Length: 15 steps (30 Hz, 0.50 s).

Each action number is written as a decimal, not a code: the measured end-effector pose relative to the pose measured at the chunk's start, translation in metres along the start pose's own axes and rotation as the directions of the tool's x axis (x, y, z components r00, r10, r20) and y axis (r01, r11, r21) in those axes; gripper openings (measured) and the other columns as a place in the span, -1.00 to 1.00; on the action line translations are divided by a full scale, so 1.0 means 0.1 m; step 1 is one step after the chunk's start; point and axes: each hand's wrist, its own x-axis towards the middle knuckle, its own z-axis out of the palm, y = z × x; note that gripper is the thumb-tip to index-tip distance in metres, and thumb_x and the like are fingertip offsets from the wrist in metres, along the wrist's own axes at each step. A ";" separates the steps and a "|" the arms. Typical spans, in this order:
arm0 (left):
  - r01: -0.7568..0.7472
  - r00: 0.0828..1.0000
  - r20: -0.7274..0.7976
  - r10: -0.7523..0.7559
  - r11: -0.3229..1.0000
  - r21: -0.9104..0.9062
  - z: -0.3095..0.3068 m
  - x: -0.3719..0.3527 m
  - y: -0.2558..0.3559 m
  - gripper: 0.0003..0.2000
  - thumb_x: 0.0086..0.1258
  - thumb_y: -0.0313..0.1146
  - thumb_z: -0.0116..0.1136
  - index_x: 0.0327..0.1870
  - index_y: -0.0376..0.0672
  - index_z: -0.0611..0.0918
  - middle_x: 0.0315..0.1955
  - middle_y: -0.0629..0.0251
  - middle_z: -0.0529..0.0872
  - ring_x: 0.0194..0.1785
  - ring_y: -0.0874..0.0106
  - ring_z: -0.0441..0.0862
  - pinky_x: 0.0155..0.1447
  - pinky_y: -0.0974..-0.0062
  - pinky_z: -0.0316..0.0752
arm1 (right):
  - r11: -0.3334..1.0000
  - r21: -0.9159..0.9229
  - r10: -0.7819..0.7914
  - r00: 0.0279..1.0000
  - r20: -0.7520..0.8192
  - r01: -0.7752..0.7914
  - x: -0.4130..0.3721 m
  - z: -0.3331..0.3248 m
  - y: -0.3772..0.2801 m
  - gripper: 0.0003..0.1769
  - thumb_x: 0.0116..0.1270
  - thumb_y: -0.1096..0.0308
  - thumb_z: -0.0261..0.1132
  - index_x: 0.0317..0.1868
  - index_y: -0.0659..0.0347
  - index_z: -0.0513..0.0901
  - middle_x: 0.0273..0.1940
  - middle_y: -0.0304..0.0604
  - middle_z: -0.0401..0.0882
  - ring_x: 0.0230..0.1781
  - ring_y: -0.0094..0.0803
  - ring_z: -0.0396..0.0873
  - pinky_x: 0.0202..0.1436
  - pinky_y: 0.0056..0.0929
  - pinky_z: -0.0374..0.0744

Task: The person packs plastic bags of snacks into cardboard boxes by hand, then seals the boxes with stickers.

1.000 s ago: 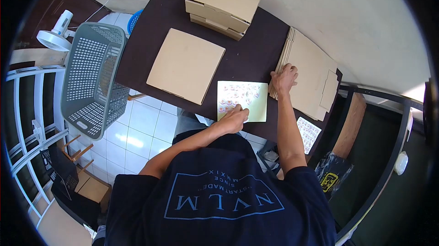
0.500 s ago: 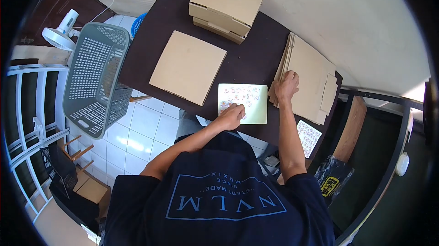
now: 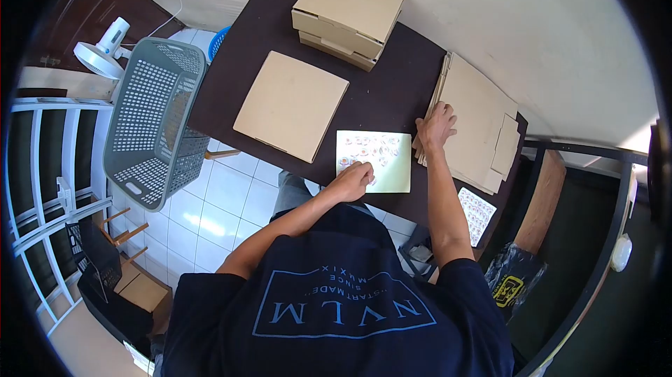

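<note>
My left hand is closed over the lower left part of a sheet of round stickers, its fingers curled down onto the paper. Whatever its fingertips pinch is hidden, though a pale round sticker shows beside them. On the right, my right hand rests with fingers apart on the left edge of a stack of flat cardboard boxes. A closed cardboard box lies left of the sticker sheet.
Folded boxes, the top one bearing a round sticker, are stacked at the back of the dark table. A second sticker sheet lies at the right edge. A grey basket and white fan stand left.
The fingers of my right hand have spread a little on the cardboard stack. My left hand stays at the sticker sheet. The whole view has shifted slightly.
</note>
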 end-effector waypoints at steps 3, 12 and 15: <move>0.003 1.000 -0.020 -0.004 0.999 -0.036 -0.03 -0.02 0.04 -0.91 0.38 -0.46 0.02 -0.24 -0.30 0.48 -0.28 -0.01 0.56 -0.09 0.06 0.52 0.00 0.22 0.41 | 0.999 0.018 -0.037 0.999 -0.030 0.038 0.13 0.09 0.15 -0.38 0.00 0.36 0.44 0.11 0.15 0.42 0.28 0.04 0.24 0.28 0.06 0.25 0.16 0.33 0.33; 0.057 0.995 -0.075 -0.071 0.983 -0.173 -0.25 0.05 0.04 -0.89 0.44 -0.43 0.08 -0.17 -0.28 0.51 -0.40 0.20 0.65 -0.34 0.46 0.56 -0.20 0.42 0.47 | 0.915 -0.022 -0.376 0.873 0.312 0.402 -0.24 -0.47 0.44 -0.10 -0.12 0.26 0.57 0.31 -0.05 0.38 0.50 0.02 -0.04 0.47 0.30 -0.07 0.29 0.49 0.18; 0.117 0.986 -0.091 -0.139 0.969 -0.219 -0.43 0.04 0.11 -0.91 0.45 -0.43 0.08 -0.18 -0.26 0.51 -0.38 0.29 0.62 -0.30 0.55 0.53 -0.17 0.52 0.47 | 0.872 -0.126 -0.370 0.806 0.462 0.472 -0.45 -0.46 0.53 -0.10 -0.11 0.36 0.53 0.33 -0.15 0.38 0.52 -0.01 -0.11 0.50 0.32 -0.17 0.34 0.49 0.11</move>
